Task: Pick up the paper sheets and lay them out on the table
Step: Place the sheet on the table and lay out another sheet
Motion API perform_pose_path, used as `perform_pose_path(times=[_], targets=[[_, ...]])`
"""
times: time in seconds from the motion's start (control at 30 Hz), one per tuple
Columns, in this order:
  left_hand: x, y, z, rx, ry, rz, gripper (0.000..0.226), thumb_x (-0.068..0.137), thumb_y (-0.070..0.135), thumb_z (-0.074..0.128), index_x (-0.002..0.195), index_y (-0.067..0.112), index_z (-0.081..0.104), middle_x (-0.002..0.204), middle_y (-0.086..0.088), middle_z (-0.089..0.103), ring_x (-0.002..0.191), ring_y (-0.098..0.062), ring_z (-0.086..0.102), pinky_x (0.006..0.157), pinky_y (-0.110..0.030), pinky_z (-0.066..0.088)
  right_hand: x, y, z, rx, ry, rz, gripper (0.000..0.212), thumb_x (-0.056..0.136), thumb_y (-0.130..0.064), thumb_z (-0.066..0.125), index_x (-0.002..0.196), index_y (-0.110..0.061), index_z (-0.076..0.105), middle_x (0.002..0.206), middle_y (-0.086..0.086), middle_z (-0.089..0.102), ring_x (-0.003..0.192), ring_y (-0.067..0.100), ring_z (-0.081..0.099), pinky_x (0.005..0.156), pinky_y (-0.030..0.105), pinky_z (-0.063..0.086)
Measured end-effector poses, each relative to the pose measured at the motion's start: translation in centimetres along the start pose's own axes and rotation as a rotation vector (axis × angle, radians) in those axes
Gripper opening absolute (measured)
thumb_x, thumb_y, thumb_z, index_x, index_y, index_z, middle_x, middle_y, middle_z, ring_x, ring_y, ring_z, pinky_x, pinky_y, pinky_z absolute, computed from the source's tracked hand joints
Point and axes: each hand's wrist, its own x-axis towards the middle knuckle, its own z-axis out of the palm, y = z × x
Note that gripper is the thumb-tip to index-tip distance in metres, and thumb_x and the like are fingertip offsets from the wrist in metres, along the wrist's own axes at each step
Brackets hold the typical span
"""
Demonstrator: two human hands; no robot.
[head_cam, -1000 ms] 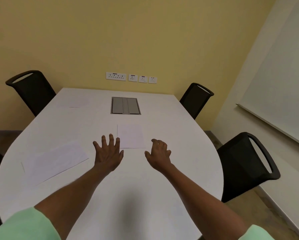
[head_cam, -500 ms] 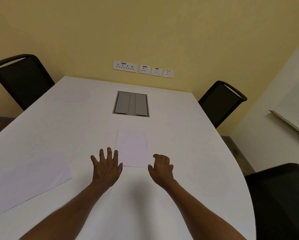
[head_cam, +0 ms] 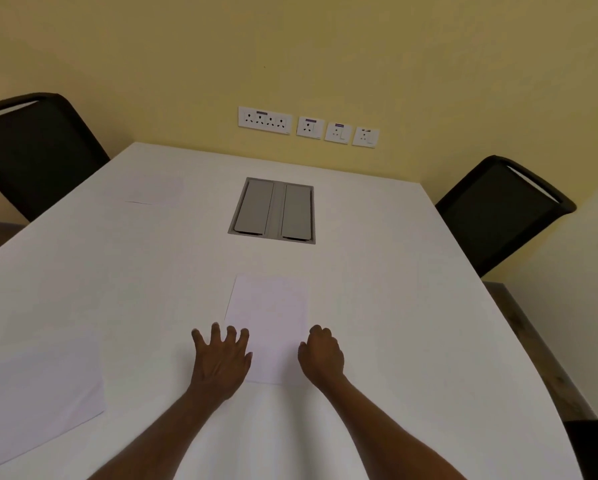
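Note:
Three white paper sheets lie flat on the white table [head_cam: 394, 306]. One sheet [head_cam: 270, 320] is in the middle, straight ahead of me. My left hand [head_cam: 221, 358] rests with fingers spread at that sheet's near left edge, overlapping it. My right hand [head_cam: 320, 355] sits at its near right edge with fingers curled down; neither hand holds anything that I can see. A second sheet [head_cam: 38, 393] lies at the near left, partly cut off by the frame. A third sheet [head_cam: 152, 190] is faint at the far left.
A grey cable hatch [head_cam: 273, 211] is set into the table beyond the middle sheet. Black chairs stand at the far left [head_cam: 31, 150] and far right [head_cam: 498, 209]. Wall sockets [head_cam: 308, 128] line the yellow wall. A dark chair edge [head_cam: 595, 445] shows at the near right.
The view has moved forward and to the left, closer to the table. Both hands have slid onto the near edges of the middle sheet. The sheets have not moved.

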Motion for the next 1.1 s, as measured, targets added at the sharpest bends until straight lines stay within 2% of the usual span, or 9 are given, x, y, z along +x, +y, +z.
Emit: perform_pose_path(times=[0.23, 0.37, 0.4, 0.5, 0.63, 0.73, 0.83, 0.97, 1.1], targets=[[3.0, 1.8, 1.8, 0.024, -0.027, 0.01, 0.045, 0.073, 0.045, 0.073, 0.109, 0.017, 0.071, 0.096, -0.012, 0.073, 0.099, -0.041, 0.065, 0.086, -0.069, 0.042, 5.0, 0.4, 2.0, 0.036, -0.137, 0.075, 0.027, 0.095, -0.015, 0.043, 0.117, -0.001, 0.05, 0.123, 0.018, 0.051, 0.114, 0.033, 0.056, 0.09, 0.034, 0.048], [3.4, 2.4, 3.1, 0.025, -0.051, 0.028, 0.045, 0.072, 0.047, 0.073, 0.107, 0.018, 0.072, 0.085, -0.008, 0.074, 0.097, -0.04, 0.067, 0.086, -0.07, 0.043, 6.2, 0.2, 3.3, 0.07, -0.195, 0.079, 0.009, 0.094, -0.013, 0.041, 0.092, -0.009, 0.049, 0.121, 0.017, 0.052, 0.113, 0.034, 0.054, 0.091, 0.034, 0.046], [3.4, 2.4, 3.4, 0.022, -0.053, 0.035, 0.045, 0.072, 0.048, 0.074, 0.105, 0.018, 0.072, 0.082, -0.008, 0.074, 0.095, -0.039, 0.067, 0.086, -0.07, 0.044, 6.2, 0.1, 3.6, 0.067, -0.196, 0.07, 0.009, 0.093, -0.013, 0.041, 0.092, -0.009, 0.049, 0.121, 0.016, 0.052, 0.113, 0.033, 0.053, 0.092, 0.035, 0.046], [3.4, 2.4, 3.8, 0.006, -0.038, 0.056, 0.043, 0.072, 0.049, 0.073, 0.101, 0.017, 0.073, 0.077, -0.007, 0.074, 0.092, -0.036, 0.068, 0.088, -0.068, 0.045, 6.2, -0.5, 4.3, 0.037, -0.159, 0.054, 0.022, 0.094, -0.015, 0.041, 0.109, -0.006, 0.053, 0.118, 0.012, 0.052, 0.114, 0.03, 0.051, 0.089, 0.037, 0.046], [3.6, 2.1, 4.2, -0.003, 0.021, 0.089, 0.042, 0.075, 0.049, 0.07, 0.099, 0.015, 0.073, 0.074, -0.006, 0.073, 0.097, -0.034, 0.068, 0.094, -0.064, 0.045, 5.9, -1.4, 4.6, 0.009, -0.078, 0.081, 0.008, 0.091, -0.013, 0.044, 0.089, -0.014, 0.051, 0.105, 0.007, 0.061, 0.101, 0.026, 0.058, 0.079, 0.033, 0.049], [3.6, 1.9, 4.8, -0.011, 0.042, 0.121, 0.043, 0.075, 0.048, 0.07, 0.1, 0.012, 0.072, 0.077, -0.006, 0.074, 0.107, -0.032, 0.066, 0.096, -0.06, 0.045, 5.6, -1.8, 4.8, -0.025, -0.027, 0.098, 0.009, 0.089, -0.012, 0.047, 0.082, -0.017, 0.048, 0.097, 0.003, 0.066, 0.092, 0.023, 0.062, 0.073, 0.03, 0.047], [3.5, 1.8, 5.1, -0.038, 0.037, 0.132, 0.042, 0.074, 0.046, 0.071, 0.1, 0.012, 0.072, 0.076, -0.005, 0.074, 0.109, -0.029, 0.065, 0.092, -0.059, 0.046, 5.4, -2.1, 5.0, -0.049, 0.056, 0.095, 0.009, 0.091, -0.013, 0.049, 0.094, -0.014, 0.058, 0.098, 0.003, 0.066, 0.092, 0.02, 0.063, 0.072, 0.029, 0.047], [3.5, 1.6, 5.6, -0.058, 0.045, 0.131, 0.041, 0.074, 0.043, 0.07, 0.101, 0.012, 0.07, 0.075, -0.004, 0.073, 0.11, -0.029, 0.064, 0.088, -0.061, 0.043, 5.8, -2.2, 5.5, 0.098, 0.103, 0.098, 0.019, 0.096, -0.019, 0.05, 0.111, -0.008, 0.055, 0.109, 0.007, 0.064, 0.101, 0.022, 0.063, 0.082, 0.029, 0.05], [3.5, 1.3, 5.7, -0.058, 0.028, 0.127, 0.041, 0.074, 0.043, 0.07, 0.103, 0.013, 0.071, 0.08, -0.003, 0.075, 0.111, -0.028, 0.064, 0.084, -0.061, 0.047, 5.9, -2.3, 5.6, 0.251, 0.057, 0.15, 0.021, 0.097, -0.019, 0.05, 0.111, -0.005, 0.057, 0.114, 0.01, 0.064, 0.107, 0.026, 0.062, 0.087, 0.03, 0.048]])
